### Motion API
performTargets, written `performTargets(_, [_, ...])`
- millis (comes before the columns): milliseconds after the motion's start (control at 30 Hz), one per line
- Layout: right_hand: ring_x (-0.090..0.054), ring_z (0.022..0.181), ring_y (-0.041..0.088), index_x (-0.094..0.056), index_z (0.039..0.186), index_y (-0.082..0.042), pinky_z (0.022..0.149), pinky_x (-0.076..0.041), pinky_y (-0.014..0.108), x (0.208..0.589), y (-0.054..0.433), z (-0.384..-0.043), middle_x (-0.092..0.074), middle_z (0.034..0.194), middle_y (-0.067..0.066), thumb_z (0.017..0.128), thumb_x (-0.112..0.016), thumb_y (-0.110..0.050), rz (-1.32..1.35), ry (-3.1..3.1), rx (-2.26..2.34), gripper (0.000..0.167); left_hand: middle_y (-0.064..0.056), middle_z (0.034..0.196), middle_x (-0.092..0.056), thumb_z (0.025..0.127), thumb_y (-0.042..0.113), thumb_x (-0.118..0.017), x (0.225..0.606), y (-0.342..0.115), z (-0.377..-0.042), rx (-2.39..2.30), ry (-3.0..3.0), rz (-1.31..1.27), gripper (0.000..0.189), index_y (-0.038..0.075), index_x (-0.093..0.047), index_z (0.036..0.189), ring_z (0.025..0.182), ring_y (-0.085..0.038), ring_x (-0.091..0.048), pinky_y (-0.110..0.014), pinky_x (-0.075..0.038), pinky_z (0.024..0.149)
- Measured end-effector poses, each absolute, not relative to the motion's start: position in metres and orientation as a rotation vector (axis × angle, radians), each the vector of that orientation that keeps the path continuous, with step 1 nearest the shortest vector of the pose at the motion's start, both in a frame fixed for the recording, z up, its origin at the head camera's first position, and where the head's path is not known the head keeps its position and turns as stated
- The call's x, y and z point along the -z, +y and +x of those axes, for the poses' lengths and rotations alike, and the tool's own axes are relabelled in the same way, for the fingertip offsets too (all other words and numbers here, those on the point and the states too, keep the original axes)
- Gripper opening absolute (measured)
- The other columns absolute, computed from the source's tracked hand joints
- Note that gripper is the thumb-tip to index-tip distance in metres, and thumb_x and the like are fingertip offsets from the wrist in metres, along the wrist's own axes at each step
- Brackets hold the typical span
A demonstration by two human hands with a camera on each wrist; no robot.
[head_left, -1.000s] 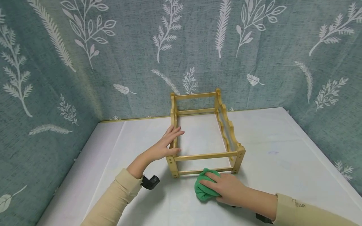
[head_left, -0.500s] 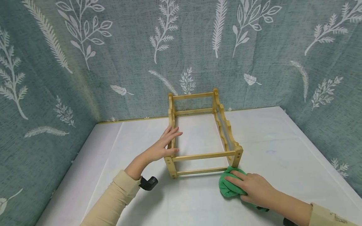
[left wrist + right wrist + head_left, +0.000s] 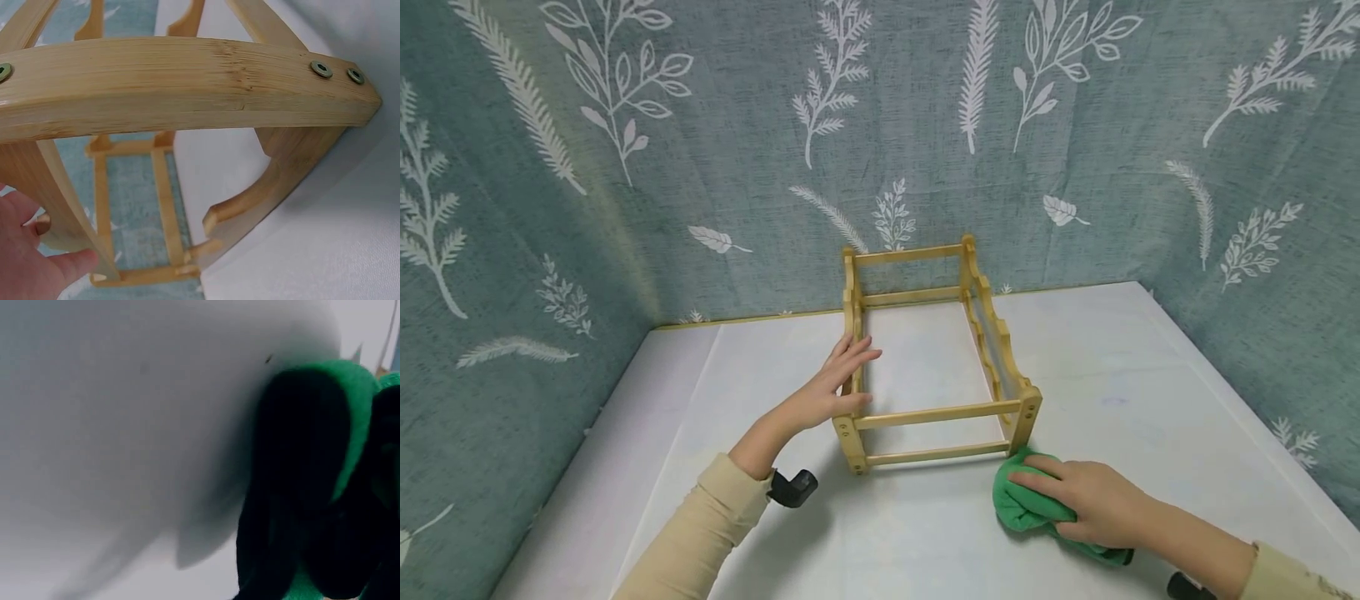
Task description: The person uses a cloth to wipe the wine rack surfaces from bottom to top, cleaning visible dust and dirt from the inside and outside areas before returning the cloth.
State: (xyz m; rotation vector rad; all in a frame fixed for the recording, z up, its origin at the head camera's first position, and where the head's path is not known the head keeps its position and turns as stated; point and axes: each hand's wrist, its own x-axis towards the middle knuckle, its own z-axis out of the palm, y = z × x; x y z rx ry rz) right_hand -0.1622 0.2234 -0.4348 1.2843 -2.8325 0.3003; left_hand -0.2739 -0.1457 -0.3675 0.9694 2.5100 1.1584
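Observation:
A light wooden rack [image 3: 946,410] with scalloped side rails stands in the middle of the table. My left hand [image 3: 820,397] rests over its left side, fingers reaching across the rail toward the inside. In the left wrist view, this hand's thumb [image 3: 75,265] lies near a slanted wooden side piece [image 3: 59,200], below a bar [image 3: 187,87] with metal screws. My right hand [image 3: 1093,498] grips a bunched green cloth [image 3: 1021,500] on the table, just in front of the rack's near right foot. The right wrist view shows the cloth [image 3: 357,415] mostly in dark shadow.
The white table [image 3: 1150,442] runs back to a teal curtain [image 3: 925,100] printed with white leaves, which also stands along both sides. A black wrist-worn device [image 3: 793,487] is strapped to the left wrist.
My right hand has slid the green cloth rightward along the rack's front to its near right foot, then slightly beyond. The left hand has stayed on the rack; the view has turned slightly.

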Motion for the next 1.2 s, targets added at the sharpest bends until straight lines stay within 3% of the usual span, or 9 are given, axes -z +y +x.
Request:
performTargets(133, [-0.06,0.078,0.013,-0.046,0.134,-0.019,0.06,-0.048,0.026,0.432,0.207,-0.163,-0.053,0.123,0.011,0.067,-0.074,-0.018,1.42,-2.655,-0.255,0.073,-0.012,0.153,-0.008,0.087,0.018,-0.055,0.368,-0.146,-0.274,-1.155,2.507,0.973,0.063,0.005,-0.03,0.143,0.139,-0.031,0.014,-0.065,-0.003,0.104])
performTargets(233, [-0.061,0.09,0.018,-0.044,0.135,-0.02,0.065,-0.05,0.027,0.43,0.181,-0.168,-0.053,0.125,0.01,0.068,-0.075,-0.022,1.516,-2.571,-0.211,0.074,-0.013,0.153,-0.008,0.086,0.016,-0.055,0.368,-0.147,-0.274,-1.166,2.505,0.964,0.063,0.004,-0.03,0.143,0.139,-0.032,0.015,-0.065,-0.002,0.103])
performTargets(333, [-0.061,0.091,0.015,-0.042,0.136,-0.022,0.065,-0.049,0.024,0.43,0.146,-0.175,-0.051,0.128,0.007,0.071,-0.075,-0.027,1.619,-2.504,-0.137,0.073,-0.013,0.153,-0.008,0.086,0.016,-0.055,0.368,-0.148,-0.274,-1.168,2.503,0.963,0.062,0.004,-0.03,0.143,0.139,-0.031,0.015,-0.065,-0.002,0.104])
performTargets(533, [-0.054,0.074,0.002,-0.043,0.136,-0.027,0.058,-0.042,0.015,0.429,0.074,-0.187,-0.049,0.127,0.0,0.076,-0.072,-0.032,1.727,-2.476,-0.026,0.067,-0.01,0.154,-0.008,0.088,0.031,-0.054,0.368,-0.149,-0.275,-1.156,2.501,0.982,0.065,0.005,-0.03,0.143,0.139,-0.029,0.015,-0.064,-0.003,0.104])
performTargets(667, [-0.053,0.068,0.003,-0.043,0.135,-0.031,0.055,-0.042,0.017,0.431,0.053,-0.19,-0.05,0.126,-0.003,0.077,-0.07,-0.031,1.648,-2.598,0.002,0.065,-0.009,0.154,-0.007,0.088,0.033,-0.053,0.368,-0.15,-0.274,-1.164,2.498,0.971,0.067,0.007,-0.028,0.144,0.139,-0.027,0.015,-0.064,-0.004,0.105])
performTargets(833, [-0.062,0.09,0.016,-0.042,0.137,-0.029,0.067,-0.05,0.027,0.434,0.082,-0.184,-0.052,0.13,0.003,0.078,-0.069,-0.027,1.418,-2.875,-0.209,0.065,-0.009,0.154,-0.006,0.087,0.023,-0.053,0.369,-0.145,-0.275,-1.167,2.49,0.965,0.068,0.005,-0.024,0.145,0.139,-0.026,0.015,-0.063,-0.005,0.105])
performTargets(1033, [-0.061,0.084,0.018,-0.045,0.136,-0.019,0.054,-0.044,0.024,0.439,0.147,-0.171,-0.054,0.126,0.009,0.076,-0.066,-0.019,1.089,-3.002,-0.49,0.063,-0.011,0.154,-0.007,0.086,0.016,-0.053,0.368,-0.145,-0.274,-1.194,2.484,0.952,0.067,0.003,-0.024,0.145,0.139,-0.029,0.015,-0.064,-0.005,0.105])
performTargets(1200, [-0.06,0.094,0.018,-0.047,0.134,-0.015,0.064,-0.047,0.03,0.438,0.195,-0.165,-0.057,0.124,0.008,0.077,-0.064,-0.02,0.779,-3.111,-0.701,0.06,-0.01,0.154,-0.005,0.087,0.013,-0.053,0.368,-0.147,-0.273,-1.202,2.478,0.928,0.066,0.003,-0.023,0.145,0.139,-0.028,0.015,-0.064,-0.005,0.104])
